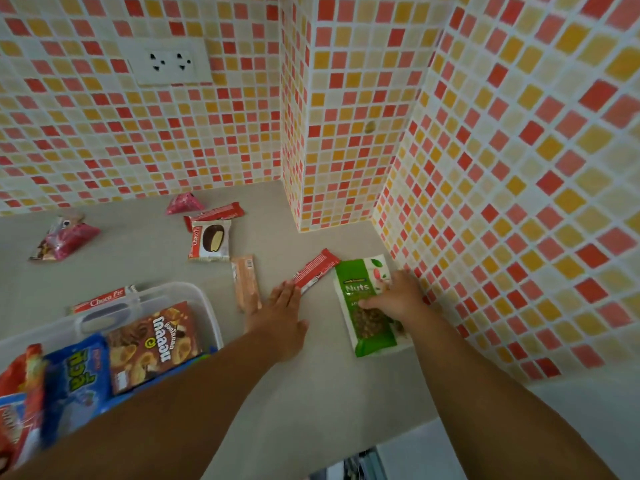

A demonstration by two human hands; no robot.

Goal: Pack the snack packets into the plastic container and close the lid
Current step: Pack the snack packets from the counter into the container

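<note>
A clear plastic container (194,292) stands at the lower left, holding a brown snack box (152,344), a blue packet (74,382) and red packets. My left hand (282,317) lies flat on the counter, fingertips touching a red stick packet (317,270). My right hand (398,296) grips the right side of a green nuts packet (360,299) that lies by the tiled wall. An orange stick packet (246,282) lies just left of my left hand. No lid is in view.
Further back lie a Choco Pie packet (209,240), another red stick (216,214), a pink pyramid packet (183,204), and pink packets (65,239) at far left. A Choco Pie bar (100,301) sits behind the container. Tiled walls and a pillar (332,133) close in the corner.
</note>
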